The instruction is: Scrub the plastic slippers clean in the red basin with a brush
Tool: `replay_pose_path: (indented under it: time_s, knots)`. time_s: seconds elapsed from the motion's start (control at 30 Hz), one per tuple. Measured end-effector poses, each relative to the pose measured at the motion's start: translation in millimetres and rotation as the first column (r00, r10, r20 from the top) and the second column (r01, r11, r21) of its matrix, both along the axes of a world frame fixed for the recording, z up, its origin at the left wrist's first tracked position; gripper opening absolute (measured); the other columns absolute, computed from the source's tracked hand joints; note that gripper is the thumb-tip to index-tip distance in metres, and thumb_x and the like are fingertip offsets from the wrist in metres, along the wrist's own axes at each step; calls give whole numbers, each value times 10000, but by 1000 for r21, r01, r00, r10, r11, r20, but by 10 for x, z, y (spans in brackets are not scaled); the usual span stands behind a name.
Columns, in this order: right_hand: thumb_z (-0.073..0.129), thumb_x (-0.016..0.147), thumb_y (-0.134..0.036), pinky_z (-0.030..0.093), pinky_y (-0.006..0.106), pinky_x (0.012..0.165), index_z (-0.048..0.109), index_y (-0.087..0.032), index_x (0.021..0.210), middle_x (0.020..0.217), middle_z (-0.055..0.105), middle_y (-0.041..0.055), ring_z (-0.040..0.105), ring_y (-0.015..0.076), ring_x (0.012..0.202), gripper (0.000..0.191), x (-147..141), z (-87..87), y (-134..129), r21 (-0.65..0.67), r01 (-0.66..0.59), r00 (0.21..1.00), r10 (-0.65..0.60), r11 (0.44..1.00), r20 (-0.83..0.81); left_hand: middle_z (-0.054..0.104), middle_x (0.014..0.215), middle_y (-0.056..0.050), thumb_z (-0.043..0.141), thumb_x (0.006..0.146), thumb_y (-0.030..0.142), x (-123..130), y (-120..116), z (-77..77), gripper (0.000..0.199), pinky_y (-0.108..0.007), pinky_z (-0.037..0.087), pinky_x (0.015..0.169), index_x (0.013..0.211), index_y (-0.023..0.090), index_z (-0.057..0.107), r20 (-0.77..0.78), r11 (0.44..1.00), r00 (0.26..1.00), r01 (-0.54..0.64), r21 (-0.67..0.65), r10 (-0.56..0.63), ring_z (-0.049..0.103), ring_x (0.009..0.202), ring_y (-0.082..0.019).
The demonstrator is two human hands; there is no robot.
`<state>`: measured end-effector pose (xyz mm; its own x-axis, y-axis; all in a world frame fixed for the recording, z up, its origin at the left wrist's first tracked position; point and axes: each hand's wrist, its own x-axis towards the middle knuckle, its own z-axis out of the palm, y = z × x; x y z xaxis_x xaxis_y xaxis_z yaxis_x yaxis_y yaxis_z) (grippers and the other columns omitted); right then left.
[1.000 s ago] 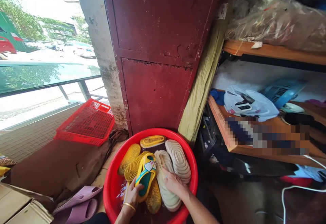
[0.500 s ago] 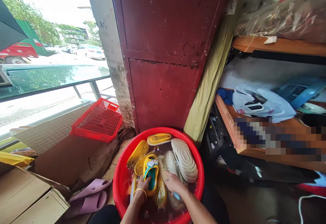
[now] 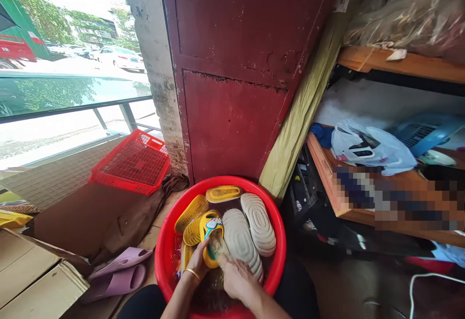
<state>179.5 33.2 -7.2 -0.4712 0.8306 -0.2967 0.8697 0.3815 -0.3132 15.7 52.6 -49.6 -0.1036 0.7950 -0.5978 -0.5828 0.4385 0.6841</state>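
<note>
A red basin (image 3: 280, 241) holds dark water and several floating shoes, soles up. My left hand (image 3: 196, 263), with a bangle at the wrist, grips a yellow slipper (image 3: 209, 220) with a green insole and a cartoon patch. My right hand (image 3: 234, 273) is closed around a brush (image 3: 218, 246), whose bristles lie at the slipper's opening. Two white soles, the nearer one (image 3: 240, 236) and the farther one (image 3: 258, 220), float to the right. Yellow soles (image 3: 224, 193) float at the back and left.
Purple slippers (image 3: 125, 280) lie left of the basin, near a cardboard box (image 3: 32, 275). Behind them is a red crate (image 3: 134, 161). A maroon door (image 3: 232, 130) stands behind the basin. Wooden shelves (image 3: 348, 207) with bags are at the right.
My right hand has brought the brush left onto the yellow slipper. The nearer white sole now floats higher and more fully in view. The view has shifted slightly.
</note>
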Motion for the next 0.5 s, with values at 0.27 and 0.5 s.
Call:
replay_pose_path:
  time_s: [0.27, 0.5]
  knots:
    - [619, 752, -100, 597, 387, 797, 766, -231, 1171, 1004, 824, 122, 784, 326, 937, 463, -161, 334, 387, -46, -91, 995, 89, 995, -38, 801, 1011, -104, 750, 874, 496, 52, 16, -58, 607, -360, 634, 707, 1379, 208, 576, 4, 997, 997, -78, -17, 78, 793, 827, -261]
    - [525, 823, -132, 588, 455, 894, 740, -321, 1285, 1087, 818, 102, 766, 357, 1028, 544, 687, 142, -135, -19, -149, 985, 147, 989, -87, 813, 1029, -104, 730, 894, 349, 63, 95, -110, 431, -354, 629, 740, 1285, 210, 614, 76, 989, 986, -146, -12, 147, 797, 868, -259]
